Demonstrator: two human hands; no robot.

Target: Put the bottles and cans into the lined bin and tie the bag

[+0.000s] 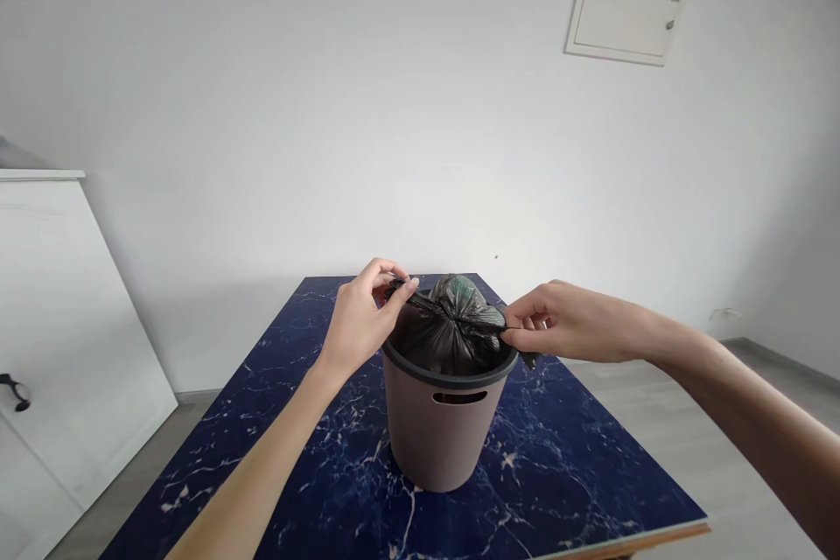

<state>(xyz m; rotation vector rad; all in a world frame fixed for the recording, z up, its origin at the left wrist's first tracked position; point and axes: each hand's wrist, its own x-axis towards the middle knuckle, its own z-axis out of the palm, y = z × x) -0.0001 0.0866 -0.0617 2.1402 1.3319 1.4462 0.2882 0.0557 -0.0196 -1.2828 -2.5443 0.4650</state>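
A black plastic garbage bag [452,337] sits inside a brownish-grey trash bin [437,437] with a dark rim and a slot handle. Its top is gathered into a knot, and a rounded, shiny bulge stands above it. My left hand [367,306] pinches one twisted end of the bag at the bin's left side. On the right, my right hand [557,319] pinches the other end, with a loose scrap of black plastic hanging below the fingers. Both ends look stretched outward from the knot.
The bin stands on a dark blue marble-patterned table [315,472] against a pale wall [328,105]. A white cabinet [72,341] with a black handle [14,392] is at the left. A panel door [623,16] is on the wall, upper right.
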